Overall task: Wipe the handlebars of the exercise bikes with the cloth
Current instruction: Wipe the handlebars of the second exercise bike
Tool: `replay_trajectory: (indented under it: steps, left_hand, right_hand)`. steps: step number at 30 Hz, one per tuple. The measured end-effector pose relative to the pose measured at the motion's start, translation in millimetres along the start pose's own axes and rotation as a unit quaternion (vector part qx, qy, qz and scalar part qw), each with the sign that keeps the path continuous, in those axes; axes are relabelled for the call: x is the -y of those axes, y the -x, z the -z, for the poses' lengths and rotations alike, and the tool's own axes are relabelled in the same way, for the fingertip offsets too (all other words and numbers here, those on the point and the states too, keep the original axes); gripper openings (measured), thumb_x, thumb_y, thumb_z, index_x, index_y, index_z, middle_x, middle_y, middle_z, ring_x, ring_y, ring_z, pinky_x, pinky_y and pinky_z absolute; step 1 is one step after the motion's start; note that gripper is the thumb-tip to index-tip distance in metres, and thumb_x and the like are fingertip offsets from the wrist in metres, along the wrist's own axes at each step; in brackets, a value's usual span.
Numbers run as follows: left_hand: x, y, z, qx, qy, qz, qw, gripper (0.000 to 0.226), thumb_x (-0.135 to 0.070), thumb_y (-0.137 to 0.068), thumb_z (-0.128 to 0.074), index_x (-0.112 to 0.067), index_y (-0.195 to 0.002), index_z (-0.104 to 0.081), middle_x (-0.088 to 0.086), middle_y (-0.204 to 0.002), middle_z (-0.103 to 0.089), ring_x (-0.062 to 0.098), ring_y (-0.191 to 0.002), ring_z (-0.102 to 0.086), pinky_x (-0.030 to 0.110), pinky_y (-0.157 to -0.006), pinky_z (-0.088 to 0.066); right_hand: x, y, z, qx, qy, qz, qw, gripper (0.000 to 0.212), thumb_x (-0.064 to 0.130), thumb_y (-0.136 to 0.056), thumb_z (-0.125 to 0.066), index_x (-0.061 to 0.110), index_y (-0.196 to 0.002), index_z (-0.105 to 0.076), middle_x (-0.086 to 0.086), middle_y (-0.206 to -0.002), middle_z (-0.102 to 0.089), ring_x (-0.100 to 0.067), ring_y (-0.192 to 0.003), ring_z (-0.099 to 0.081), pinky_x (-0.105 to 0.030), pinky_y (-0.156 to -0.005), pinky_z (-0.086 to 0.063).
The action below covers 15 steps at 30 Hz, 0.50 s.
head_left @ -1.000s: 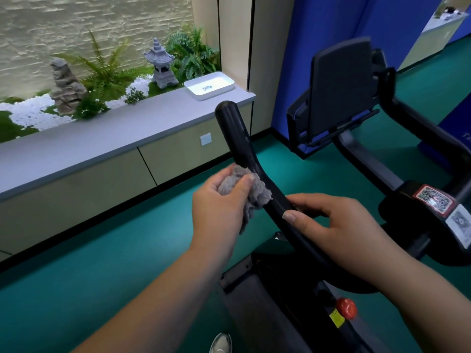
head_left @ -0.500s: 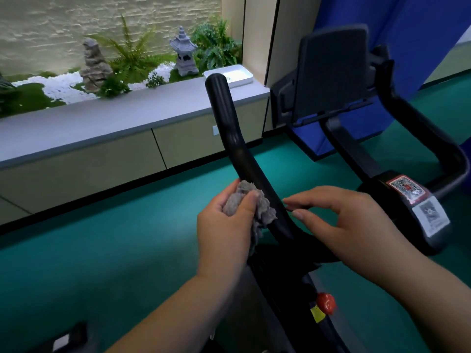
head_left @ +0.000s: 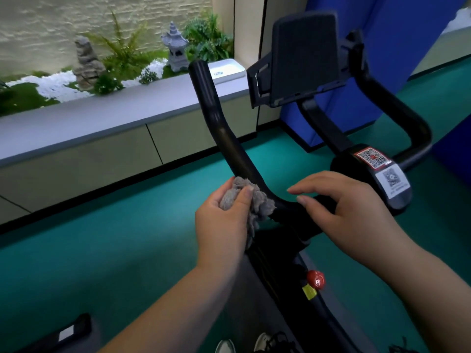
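Note:
The black handlebar [head_left: 224,128] of an exercise bike rises from the centre clamp and curves up to the left. My left hand [head_left: 224,222] grips a crumpled grey cloth [head_left: 257,202] and holds it against the lower bend of this left bar. My right hand [head_left: 349,212] rests on the horizontal part of the bar beside the cloth, fingers stretched out and loosely bent over it. The right bar [head_left: 397,115] loops round behind the tablet holder [head_left: 305,57]. A stem block with QR stickers [head_left: 377,171] sits right of my right hand.
A red knob [head_left: 316,280] and yellow label sit on the frame below. A grey ledge [head_left: 102,115] with cabinets runs along the left, carrying a white tray [head_left: 224,71] and backed by plants and stone figures. Green floor [head_left: 102,250] surrounds the bike; blue panels [head_left: 397,34] stand behind.
My left hand has slid the cloth down the left bar to its lower bend. My right hand has loosened from a grip to resting fingers. The view has shifted right.

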<state>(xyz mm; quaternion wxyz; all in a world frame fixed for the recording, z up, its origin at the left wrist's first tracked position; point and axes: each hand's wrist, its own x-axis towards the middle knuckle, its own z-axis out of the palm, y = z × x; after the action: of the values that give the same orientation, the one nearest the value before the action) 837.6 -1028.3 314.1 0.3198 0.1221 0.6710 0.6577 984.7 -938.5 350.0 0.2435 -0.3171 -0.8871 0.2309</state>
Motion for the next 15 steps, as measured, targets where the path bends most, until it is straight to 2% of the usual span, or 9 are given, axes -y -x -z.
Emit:
replay_trajectory:
  steps: [3, 5, 7, 10, 13, 14, 15]
  left_hand:
    - [3.1, -4.6, 9.0, 0.028, -0.021, -0.036, 0.999, 0.039, -0.025, -0.078, -0.074, -0.025, -0.116, -0.064, -0.005, -0.103, -0.071, 0.01, -0.089, -0.068, 0.039, -0.087, -0.054]
    - [4.8, -9.0, 16.2, 0.03, -0.038, -0.054, 0.997, 0.041, -0.025, -0.077, -0.076, -0.029, -0.114, -0.06, -0.007, -0.108, -0.067, 0.011, -0.095, -0.066, 0.035, -0.084, -0.054]
    - [12.1, -8.5, 24.3, 0.018, -0.045, -0.032, 0.998, 0.036, -0.027, -0.075, -0.077, -0.03, -0.107, -0.061, -0.004, -0.102, -0.067, 0.014, -0.085, -0.066, 0.031, -0.07, -0.053]
    - [23.3, -6.8, 27.0, -0.001, -0.045, 0.036, 0.998, 0.018, -0.022, -0.079, -0.073, -0.024, -0.096, -0.066, 0.003, -0.086, -0.069, 0.013, -0.065, -0.061, 0.022, -0.052, -0.044]
    - [17.3, -9.9, 8.4, 0.033, 0.065, 0.108, 0.991, 0.013, -0.016, -0.088, -0.06, -0.01, -0.099, -0.064, 0.011, -0.079, -0.066, 0.014, -0.059, -0.057, 0.016, -0.043, -0.041]
    - [12.3, -9.1, 0.8, 0.057, 0.132, 0.124, 0.982, 0.014, -0.017, -0.092, -0.055, -0.007, -0.099, -0.062, 0.011, -0.079, -0.065, 0.018, -0.063, -0.059, 0.016, -0.047, -0.046]
    - [8.6, -7.8, -5.2, 0.083, 0.199, 0.133, 0.967, 0.019, -0.019, -0.095, -0.049, -0.005, -0.101, -0.061, 0.013, -0.083, -0.066, 0.023, -0.072, -0.062, 0.021, -0.058, -0.053]
  right_hand:
    - [3.6, 7.0, -1.7, -0.014, -0.007, -0.01, 1.0, 0.016, 0.012, -0.083, -0.068, 0.021, -0.096, -0.074, 0.012, -0.097, -0.067, -0.001, -0.096, -0.061, -0.017, -0.089, -0.045]
    - [4.3, 13.5, -3.7, -0.024, -0.015, -0.01, 1.0, 0.017, 0.011, -0.083, -0.068, 0.02, -0.096, -0.073, 0.012, -0.098, -0.067, -0.002, -0.098, -0.061, -0.021, -0.091, -0.046]
    - [4.1, 20.2, -6.0, -0.027, -0.021, -0.009, 0.999, 0.019, 0.01, -0.083, -0.068, 0.021, -0.099, -0.073, 0.012, -0.099, -0.066, -0.004, -0.101, -0.06, -0.029, -0.098, -0.045]
    - [3.3, 26.6, -5.7, -0.019, -0.023, -0.013, 0.999, 0.024, 0.012, -0.084, -0.067, 0.023, -0.105, -0.07, 0.012, -0.103, -0.066, -0.003, -0.109, -0.057, -0.039, -0.112, -0.033]
    - [2.8, 25.4, -1.5, 0.003, -0.019, 0.0, 1.0, 0.026, 0.012, -0.084, -0.067, 0.024, -0.107, -0.069, 0.013, -0.104, -0.065, -0.003, -0.108, -0.056, -0.043, -0.11, -0.035]
    - [2.6, 24.5, 0.1, 0.011, -0.019, 0.002, 1.0, 0.027, 0.012, -0.084, -0.067, 0.025, -0.108, -0.069, 0.014, -0.104, -0.064, -0.003, -0.108, -0.056, -0.043, -0.11, -0.035]
    - [2.1, 24.2, 2.1, 0.019, -0.02, 0.004, 1.0, 0.029, 0.012, -0.084, -0.067, 0.026, -0.109, -0.068, 0.015, -0.105, -0.064, -0.002, -0.108, -0.055, -0.043, -0.111, -0.034]
